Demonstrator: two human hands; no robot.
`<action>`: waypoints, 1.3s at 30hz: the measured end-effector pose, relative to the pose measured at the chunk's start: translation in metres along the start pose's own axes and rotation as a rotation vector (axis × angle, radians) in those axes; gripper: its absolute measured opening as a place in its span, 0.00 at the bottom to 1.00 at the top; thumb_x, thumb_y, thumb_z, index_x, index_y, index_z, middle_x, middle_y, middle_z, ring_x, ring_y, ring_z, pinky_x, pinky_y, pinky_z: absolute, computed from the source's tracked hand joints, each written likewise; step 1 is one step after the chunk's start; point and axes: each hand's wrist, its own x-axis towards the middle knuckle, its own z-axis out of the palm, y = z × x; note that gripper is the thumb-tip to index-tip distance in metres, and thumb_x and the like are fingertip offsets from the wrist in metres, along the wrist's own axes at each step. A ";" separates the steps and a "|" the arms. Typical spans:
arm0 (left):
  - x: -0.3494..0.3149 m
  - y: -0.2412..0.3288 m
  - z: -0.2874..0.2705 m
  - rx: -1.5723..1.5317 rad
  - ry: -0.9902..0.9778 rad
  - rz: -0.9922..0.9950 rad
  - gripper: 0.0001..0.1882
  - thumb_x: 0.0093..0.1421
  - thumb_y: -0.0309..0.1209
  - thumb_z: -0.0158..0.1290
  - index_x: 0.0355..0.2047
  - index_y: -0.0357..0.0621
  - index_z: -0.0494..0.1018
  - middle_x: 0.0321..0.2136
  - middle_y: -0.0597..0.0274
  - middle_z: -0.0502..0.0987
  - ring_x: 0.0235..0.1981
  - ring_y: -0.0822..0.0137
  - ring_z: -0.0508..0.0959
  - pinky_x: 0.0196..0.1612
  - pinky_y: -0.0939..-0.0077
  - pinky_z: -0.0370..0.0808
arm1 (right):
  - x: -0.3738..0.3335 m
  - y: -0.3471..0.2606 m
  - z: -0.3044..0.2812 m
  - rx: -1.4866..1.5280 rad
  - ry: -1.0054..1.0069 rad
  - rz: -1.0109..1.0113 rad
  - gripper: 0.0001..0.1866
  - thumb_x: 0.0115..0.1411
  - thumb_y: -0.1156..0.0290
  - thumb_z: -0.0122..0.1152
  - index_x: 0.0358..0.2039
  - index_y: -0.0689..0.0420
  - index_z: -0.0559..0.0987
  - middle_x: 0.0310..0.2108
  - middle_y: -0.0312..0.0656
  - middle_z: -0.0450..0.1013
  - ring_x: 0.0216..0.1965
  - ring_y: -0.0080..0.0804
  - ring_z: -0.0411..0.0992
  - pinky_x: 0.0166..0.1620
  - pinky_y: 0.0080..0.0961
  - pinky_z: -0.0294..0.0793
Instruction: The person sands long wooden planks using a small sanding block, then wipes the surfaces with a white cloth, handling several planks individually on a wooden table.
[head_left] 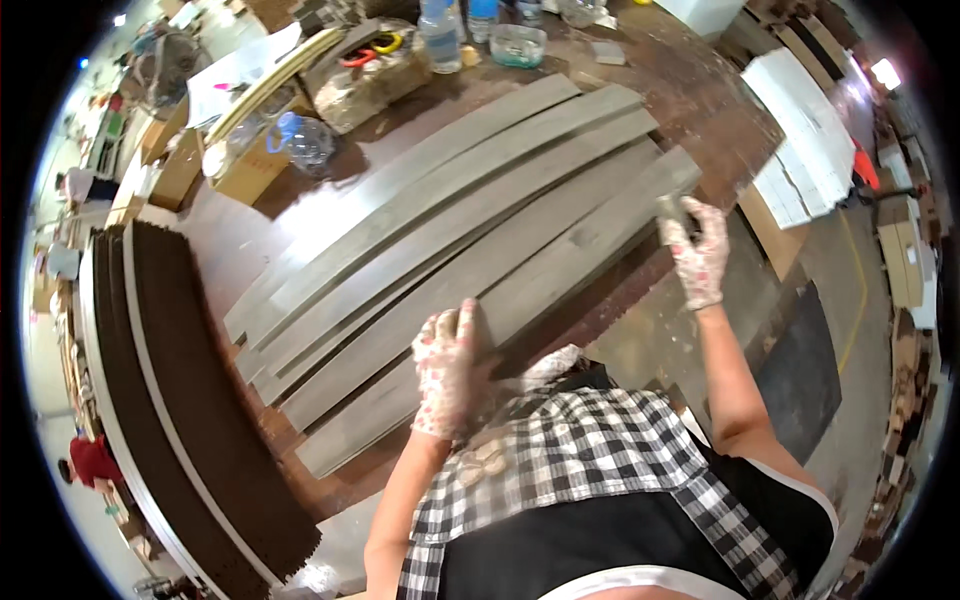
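Several long grey planks [520,205] lie side by side on the brown table, running from lower left to upper right. My left hand [442,375], in a white glove with a red pattern, rests on the nearest grey plank [590,235], its fingers stretched out. My right hand [695,255] wears a matching glove with grey-stained fingertips. It is beside the right end of that nearest plank. Its fingers are curled together around something greyish that I cannot make out.
Dark brown stacked boards [190,390] stand at the left. Along the far table edge are plastic bottles [440,40], a clear tub [517,46], scissors [370,50] and a cardboard box [250,175]. White sheets [800,140] are stacked at the right. A dark panel [800,370] lies on the floor.
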 end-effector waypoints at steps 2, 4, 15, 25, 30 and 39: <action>-0.001 -0.008 0.010 0.026 0.029 0.051 0.48 0.41 0.40 0.70 0.62 0.42 0.64 0.49 0.50 0.70 0.50 0.49 0.70 0.51 0.54 0.68 | 0.012 0.000 0.007 0.116 0.057 -0.089 0.20 0.51 0.80 0.68 0.47 0.59 0.79 0.44 0.42 0.74 0.48 0.38 0.72 0.53 0.32 0.71; -0.010 -0.010 0.002 -0.014 0.038 0.082 0.44 0.42 0.39 0.68 0.60 0.39 0.65 0.49 0.49 0.71 0.49 0.47 0.71 0.50 0.53 0.69 | 0.011 -0.016 0.022 0.197 0.055 -0.191 0.21 0.50 0.81 0.68 0.47 0.61 0.79 0.46 0.43 0.73 0.49 0.37 0.71 0.54 0.32 0.71; -0.133 -0.028 -0.165 0.199 0.544 -0.403 0.44 0.43 0.30 0.65 0.63 0.37 0.64 0.53 0.46 0.71 0.54 0.46 0.70 0.59 0.55 0.69 | 0.015 -0.123 0.048 0.805 -0.159 -0.118 0.21 0.60 0.80 0.59 0.55 0.63 0.74 0.52 0.39 0.71 0.54 0.30 0.70 0.60 0.30 0.68; -0.179 -0.211 -0.268 0.738 0.588 -1.047 0.37 0.55 0.48 0.63 0.58 0.38 0.69 0.48 0.49 0.74 0.47 0.48 0.75 0.49 0.58 0.75 | 0.010 -0.152 0.076 0.765 -0.314 -0.342 0.20 0.55 0.80 0.63 0.50 0.63 0.76 0.51 0.43 0.72 0.54 0.34 0.70 0.59 0.31 0.67; -0.167 -0.290 -0.269 0.741 0.386 -1.251 0.35 0.57 0.54 0.59 0.58 0.46 0.71 0.46 0.50 0.76 0.47 0.51 0.77 0.48 0.57 0.77 | -0.002 -0.129 0.091 0.794 -0.339 -0.206 0.18 0.54 0.77 0.64 0.47 0.62 0.77 0.47 0.41 0.72 0.50 0.32 0.71 0.56 0.30 0.70; -0.150 -0.304 -0.256 0.890 0.483 -1.130 0.26 0.60 0.48 0.58 0.54 0.51 0.74 0.53 0.61 0.71 0.52 0.56 0.72 0.50 0.57 0.75 | -0.023 -0.119 0.088 0.701 -0.484 -0.070 0.18 0.54 0.79 0.62 0.47 0.61 0.77 0.47 0.40 0.73 0.50 0.30 0.72 0.56 0.28 0.70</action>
